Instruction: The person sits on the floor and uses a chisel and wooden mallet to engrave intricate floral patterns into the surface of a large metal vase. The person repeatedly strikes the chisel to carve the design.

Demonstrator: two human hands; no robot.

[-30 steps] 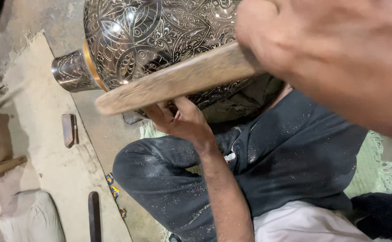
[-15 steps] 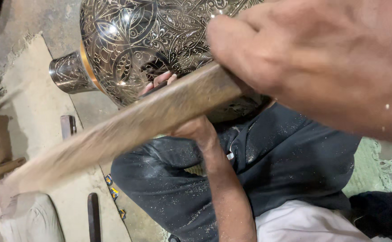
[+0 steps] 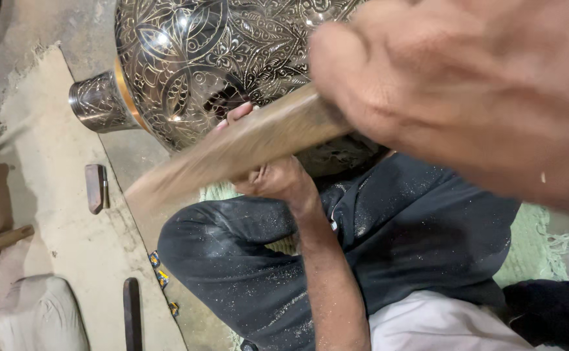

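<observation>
The right hand (image 3: 466, 97) had its fingers (image 3: 343, 71) wrapped tight round a wooden mallet (image 3: 245, 146), blurred mid-swing. The left hand (image 3: 268, 175) steadied the engraved metal vase (image 3: 219, 58) lying across the lap; whether its fingers gripped a tool could not be told. Chasing covered most of the visible surface. Half a second earlier, the mallet pointed lower-left.

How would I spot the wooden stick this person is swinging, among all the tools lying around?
Find the big engraved metal vase resting on the person's lap. The stick slants across its lower side, gripped at its upper end by the right hand, just above the left hand. Unlike the tools on the floor, it is held and motion-blurred at its lower end.
</observation>
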